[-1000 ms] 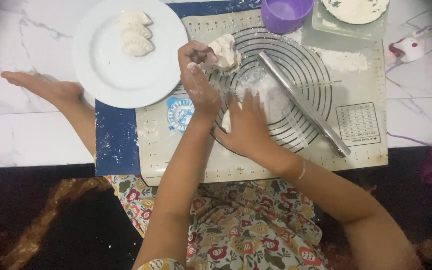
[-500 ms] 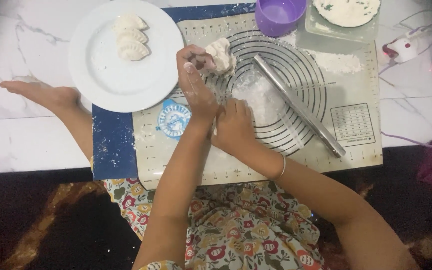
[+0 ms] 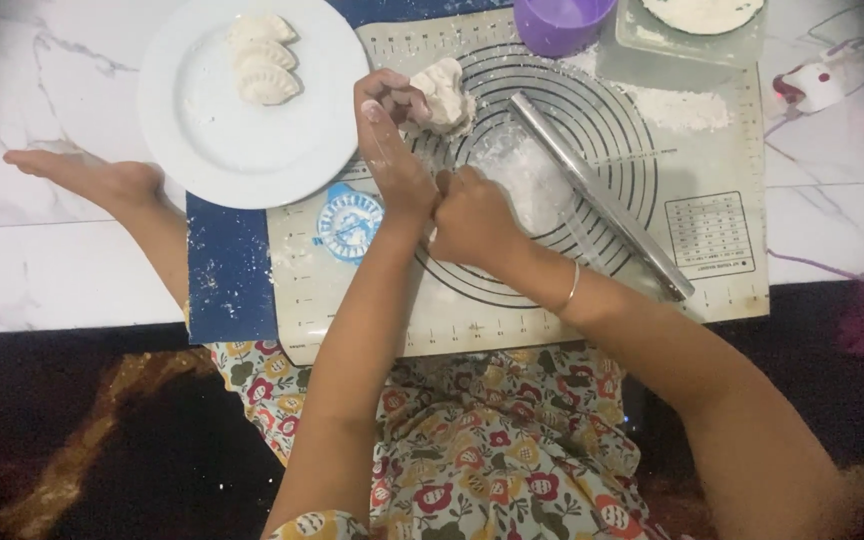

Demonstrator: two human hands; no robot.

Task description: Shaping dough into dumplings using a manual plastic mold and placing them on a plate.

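My left hand (image 3: 389,142) reaches forward over the pale pastry mat (image 3: 712,230) and its fingertips pinch the edge of a lump of white dough (image 3: 444,92). Curled into a loose fist, my right hand (image 3: 472,215) rests against my left wrist, beside a floured patch (image 3: 529,180) in the mat's printed rings. Whether it holds anything is hidden. A metal rolling pin (image 3: 600,195) lies diagonally to the right of both hands.
A white plate (image 3: 202,110) with three folded dumplings (image 3: 262,58) sits at the upper left. A purple cup (image 3: 562,20) and a tray with a flat dough round (image 3: 702,15) stand at the top. My bare foot (image 3: 77,172) rests on the marble floor.
My right hand has drawn back from the floured patch toward my left wrist and closed up. My left hand stays on the dough lump.
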